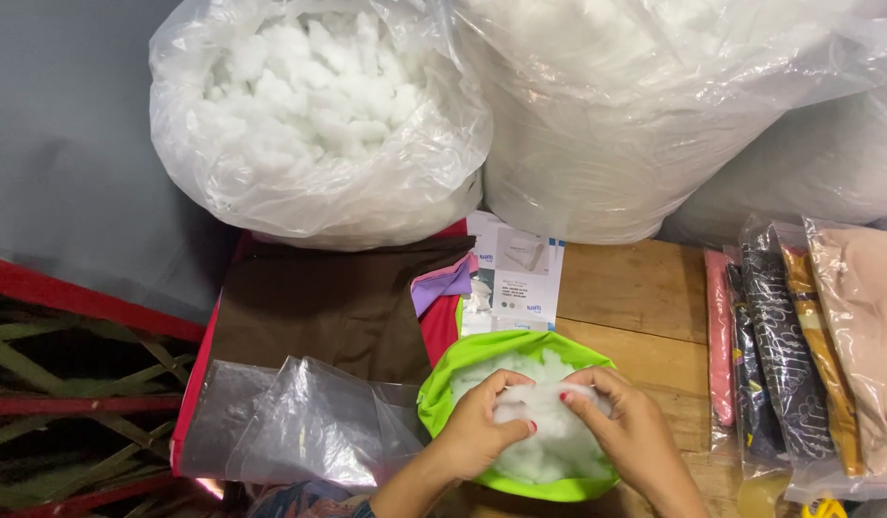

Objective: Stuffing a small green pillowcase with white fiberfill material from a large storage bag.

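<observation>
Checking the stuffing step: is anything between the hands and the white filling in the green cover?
Nothing visible. The left hand and right hand already grip the white filling directly, inside the open green cover.

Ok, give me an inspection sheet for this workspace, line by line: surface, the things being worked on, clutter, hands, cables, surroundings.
Surface: wooden table, mostly covered.
Job's things: green fabric cover, open and filled with white stuffing.
Clutter: brown cloth, clear plastic bags, printed card, row of bagged fabrics at the right edge.
Hands: left hand and right hand both pinch a clump of the stuffing above the cover.
Cables: nothing seen.
Surroundings: large clear sacks of white stuffing behind the table; red frame to the left.
</observation>
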